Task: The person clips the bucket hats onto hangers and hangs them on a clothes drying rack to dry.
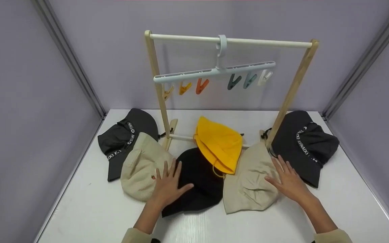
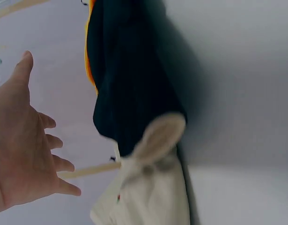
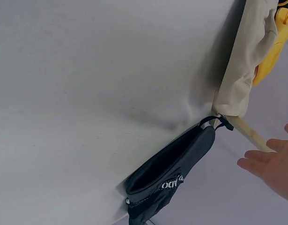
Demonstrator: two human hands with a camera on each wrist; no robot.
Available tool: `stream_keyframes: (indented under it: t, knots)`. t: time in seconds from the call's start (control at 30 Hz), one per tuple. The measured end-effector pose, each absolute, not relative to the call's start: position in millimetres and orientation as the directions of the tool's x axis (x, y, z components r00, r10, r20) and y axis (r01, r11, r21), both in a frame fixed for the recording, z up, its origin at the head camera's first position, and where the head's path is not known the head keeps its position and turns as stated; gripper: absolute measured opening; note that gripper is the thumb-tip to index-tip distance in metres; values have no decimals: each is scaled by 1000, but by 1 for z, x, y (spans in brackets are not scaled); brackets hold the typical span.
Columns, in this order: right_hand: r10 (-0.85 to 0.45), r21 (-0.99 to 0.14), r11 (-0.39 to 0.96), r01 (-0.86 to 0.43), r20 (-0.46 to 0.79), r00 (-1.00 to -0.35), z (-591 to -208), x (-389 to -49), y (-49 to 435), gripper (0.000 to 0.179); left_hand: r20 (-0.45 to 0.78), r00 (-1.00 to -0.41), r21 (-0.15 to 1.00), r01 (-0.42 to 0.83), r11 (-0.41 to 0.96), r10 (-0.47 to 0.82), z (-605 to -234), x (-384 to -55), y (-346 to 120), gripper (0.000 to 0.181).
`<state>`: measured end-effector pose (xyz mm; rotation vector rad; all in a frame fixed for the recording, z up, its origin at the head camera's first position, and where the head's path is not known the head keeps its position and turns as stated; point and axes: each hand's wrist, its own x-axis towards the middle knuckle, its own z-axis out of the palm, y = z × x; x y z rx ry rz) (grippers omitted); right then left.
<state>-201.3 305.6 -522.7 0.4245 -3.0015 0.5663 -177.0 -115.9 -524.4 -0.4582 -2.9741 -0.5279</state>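
Note:
With fingers spread, my left hand [image 1: 167, 187] hovers over the gap between a beige hat [image 1: 140, 168] with a small red mark and a black hat [image 1: 198, 189]; in the left wrist view this hand [image 2: 26, 145] is apart from both. My right hand [image 1: 289, 180], also spread and holding nothing, is over the edge of another beige hat [image 1: 253, 182], near a dark cap with white lettering [image 1: 292, 135]. In the right wrist view the hand [image 3: 275, 164] touches no cap. A yellow hat [image 1: 219, 143] lies across the black and right beige hats.
A wooden rack [image 1: 292, 91] stands behind the hats. From its white bar [image 1: 187, 37] hangs a pale blue hanger [image 1: 194, 75] with several coloured clips, among them an orange clip [image 1: 201, 86]. A second lettered dark cap [image 1: 132, 138] lies at the left. Grey walls [image 1: 62, 135] enclose the white table [image 1: 89, 209].

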Motion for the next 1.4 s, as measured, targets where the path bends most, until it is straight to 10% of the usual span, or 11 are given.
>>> stream_keyframes:
  t: [0.67, 1.4]
  knots:
    - [-229, -576, 803, -151, -65, -971, -537, -194, 302, 77, -37, -867, 251, 473, 845, 496, -546, -156, 0, 82]
    - [-195, -549, 829, -106, -106, -975, -552, -193, 296, 80, -146, -848, -57, 522, 851, 510, -574, -128, 89, 78]
